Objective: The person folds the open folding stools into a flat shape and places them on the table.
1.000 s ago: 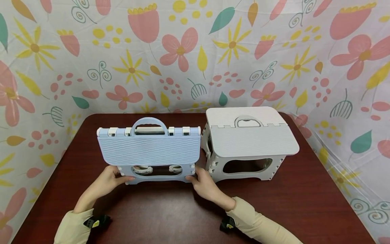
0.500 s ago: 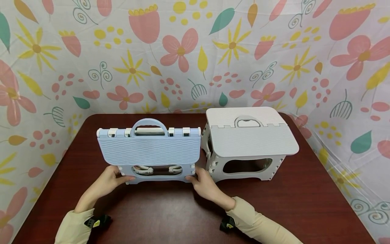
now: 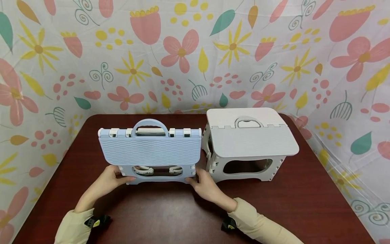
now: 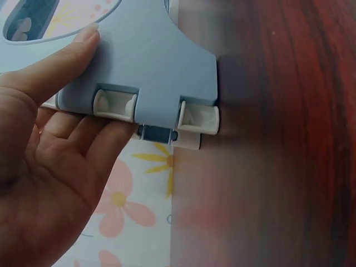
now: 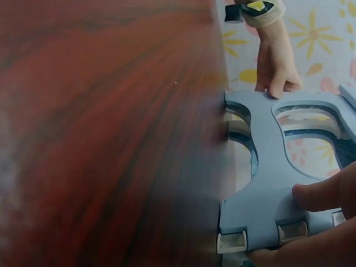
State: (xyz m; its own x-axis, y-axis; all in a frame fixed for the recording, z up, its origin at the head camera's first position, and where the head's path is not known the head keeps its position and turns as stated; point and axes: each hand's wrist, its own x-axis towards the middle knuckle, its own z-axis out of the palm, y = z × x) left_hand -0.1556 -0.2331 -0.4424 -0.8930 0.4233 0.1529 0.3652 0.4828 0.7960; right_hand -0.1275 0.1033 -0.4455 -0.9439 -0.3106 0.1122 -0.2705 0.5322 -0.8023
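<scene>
A blue folding stool (image 3: 150,150) with white hinges stands on the table at centre left, its top panel folded down toward me and its carry handle upright. My left hand (image 3: 108,181) grips the lower left side of its leg panel, thumb in front. On the opposite side my right hand (image 3: 207,184) holds the same panel at the lower right, thumb on the front face. In the left wrist view the left thumb (image 4: 67,61) lies on the blue panel with the fingers curled behind its hinged edge. The right wrist view shows the right thumb (image 5: 320,194) pressed on the panel.
To the right stands a white folding stool (image 3: 254,140), unfolded with its top flat, close beside the blue one. Both are on a dark red-brown table (image 3: 170,210). A flower-patterned curtain (image 3: 189,61) hangs behind and at both sides.
</scene>
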